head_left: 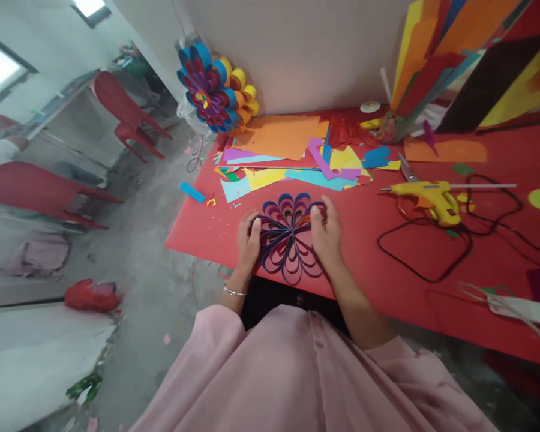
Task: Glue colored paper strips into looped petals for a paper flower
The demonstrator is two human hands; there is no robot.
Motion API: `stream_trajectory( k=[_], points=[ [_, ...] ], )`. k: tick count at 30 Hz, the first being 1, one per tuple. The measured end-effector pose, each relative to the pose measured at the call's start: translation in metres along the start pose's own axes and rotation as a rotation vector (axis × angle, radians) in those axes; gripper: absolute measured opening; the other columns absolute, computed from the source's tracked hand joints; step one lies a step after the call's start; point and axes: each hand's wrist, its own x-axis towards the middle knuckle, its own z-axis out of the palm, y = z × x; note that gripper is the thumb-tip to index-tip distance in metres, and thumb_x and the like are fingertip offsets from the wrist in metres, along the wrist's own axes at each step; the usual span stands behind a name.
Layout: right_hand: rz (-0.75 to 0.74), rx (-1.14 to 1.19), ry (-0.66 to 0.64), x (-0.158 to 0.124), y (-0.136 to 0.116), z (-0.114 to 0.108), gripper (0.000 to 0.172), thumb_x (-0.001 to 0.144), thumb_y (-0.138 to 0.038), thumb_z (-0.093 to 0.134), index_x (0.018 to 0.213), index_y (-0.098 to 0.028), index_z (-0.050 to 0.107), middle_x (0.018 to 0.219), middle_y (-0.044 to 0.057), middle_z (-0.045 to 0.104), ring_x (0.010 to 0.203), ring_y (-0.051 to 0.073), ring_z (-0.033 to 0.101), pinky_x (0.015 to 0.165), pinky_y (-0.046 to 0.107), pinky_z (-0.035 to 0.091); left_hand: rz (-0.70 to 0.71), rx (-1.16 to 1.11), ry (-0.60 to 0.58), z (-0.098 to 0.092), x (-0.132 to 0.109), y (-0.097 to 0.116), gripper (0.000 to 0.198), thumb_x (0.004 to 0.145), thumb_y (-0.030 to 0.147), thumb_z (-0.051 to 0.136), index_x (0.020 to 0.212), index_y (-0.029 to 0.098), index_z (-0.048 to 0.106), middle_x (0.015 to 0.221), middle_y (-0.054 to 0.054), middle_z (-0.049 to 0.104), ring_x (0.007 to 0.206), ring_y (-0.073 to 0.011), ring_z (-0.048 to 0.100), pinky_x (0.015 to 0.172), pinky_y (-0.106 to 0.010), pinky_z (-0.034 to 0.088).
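Observation:
A paper flower (pixel 291 233) made of looped strips in dark blue, purple and red sits at the near edge of the red table (pixel 360 252). My left hand (pixel 249 241) grips its left petals, thumb on top. On the opposite side my right hand (pixel 326 233) closes around the right petals, its thumb over the loops. The fingers beneath the flower are partly hidden. Beyond the flower lie cut paper strips (pixel 265 180) in yellow and light blue. A yellow glue gun (pixel 432 198) rests to the right of my right hand.
Finished-looking paper flowers (pixel 207 90) stand at the table's far left corner. Orange sheets (pixel 279 137) and red crepe paper (pixel 348 133) lie at the back. The glue gun's black cord (pixel 425 279) loops across the right side. A white power strip (pixel 522 309) lies near the front right. Red chairs (pixel 31 195) stand left.

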Motion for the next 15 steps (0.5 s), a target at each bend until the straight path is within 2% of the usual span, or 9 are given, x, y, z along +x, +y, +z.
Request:
stream_trajectory(
  k=[3,5,7,8,10,12,14,15],
  points=[
    [-0.049,-0.001,0.002,0.000,-0.007,0.033,0.059,0.103,-0.061,0.044,0.145,-0.022,0.060,0.157,0.016,0.057,0.152,0.030,0.047,0.127,0.058,0.036,-0.069,-0.001,0.118,-0.018,0.011,-0.007,0.044,0.105,0.060,0.051,0.116,0.024,0.073,0.127,-0.011,0.073,0.123,-0.0247,0.068,0.114,-0.045,0.052],
    [-0.067,-0.011,0.012,0.003,-0.007,0.048,0.059,0.104,-0.059,0.043,0.144,-0.019,0.061,0.157,0.017,0.058,0.153,0.030,0.046,0.127,0.057,0.035,-0.051,0.059,0.170,-0.031,0.015,-0.004,0.047,0.106,0.060,0.047,0.116,0.022,0.073,0.129,-0.013,0.071,0.126,-0.0265,0.066,0.114,-0.048,0.052],
    [-0.070,-0.024,0.029,0.007,-0.005,0.055,0.060,0.103,-0.059,0.043,0.143,-0.018,0.061,0.156,0.018,0.059,0.152,0.030,0.047,0.127,0.056,0.036,0.074,0.201,0.196,-0.043,0.008,0.008,0.047,0.105,0.058,0.048,0.121,0.021,0.073,0.140,-0.016,0.065,0.134,-0.0300,0.062,0.118,-0.053,0.048],
    [-0.069,-0.028,0.036,0.009,-0.003,0.056,0.060,0.103,-0.060,0.043,0.143,-0.018,0.061,0.156,0.018,0.058,0.151,0.030,0.048,0.126,0.056,0.036,0.194,0.299,0.196,-0.047,-0.002,0.017,0.044,0.104,0.056,0.053,0.127,0.022,0.071,0.149,-0.016,0.059,0.141,-0.0319,0.056,0.121,-0.056,0.045],
    [-0.077,-0.031,0.042,0.014,0.000,0.056,0.061,0.103,-0.060,0.043,0.143,-0.018,0.061,0.155,0.019,0.059,0.149,0.031,0.050,0.125,0.056,0.038,0.492,0.461,0.071,-0.051,-0.030,0.036,0.048,0.098,0.053,0.064,0.138,0.027,0.067,0.160,-0.014,0.052,0.152,-0.0353,0.047,0.127,-0.062,0.035],
    [-0.099,-0.030,0.036,0.022,0.003,0.054,0.063,0.103,-0.061,0.042,0.144,-0.017,0.060,0.153,0.020,0.061,0.146,0.031,0.054,0.124,0.055,0.040,0.758,0.569,-0.154,-0.046,-0.063,0.052,0.052,0.093,0.057,0.069,0.139,0.034,0.065,0.153,-0.009,0.062,0.150,-0.0333,0.050,0.135,-0.063,0.023],
    [-0.127,-0.030,0.003,0.033,0.005,0.053,0.064,0.103,-0.062,0.041,0.145,-0.017,0.060,0.149,0.019,0.064,0.142,0.031,0.057,0.122,0.055,0.042,0.889,0.614,-0.382,-0.035,-0.088,0.060,0.041,0.096,0.055,0.066,0.134,0.039,0.067,0.144,-0.002,0.069,0.145,-0.0282,0.057,0.140,-0.059,0.010],
    [-0.141,-0.032,-0.031,0.039,0.006,0.053,0.065,0.103,-0.064,0.041,0.144,-0.018,0.061,0.148,0.019,0.065,0.140,0.031,0.059,0.121,0.055,0.043,0.892,0.625,-0.458,-0.029,-0.095,0.061,0.035,0.098,0.051,0.063,0.131,0.042,0.067,0.143,0.001,0.070,0.144,-0.0269,0.059,0.141,-0.059,0.008]
  ],
)
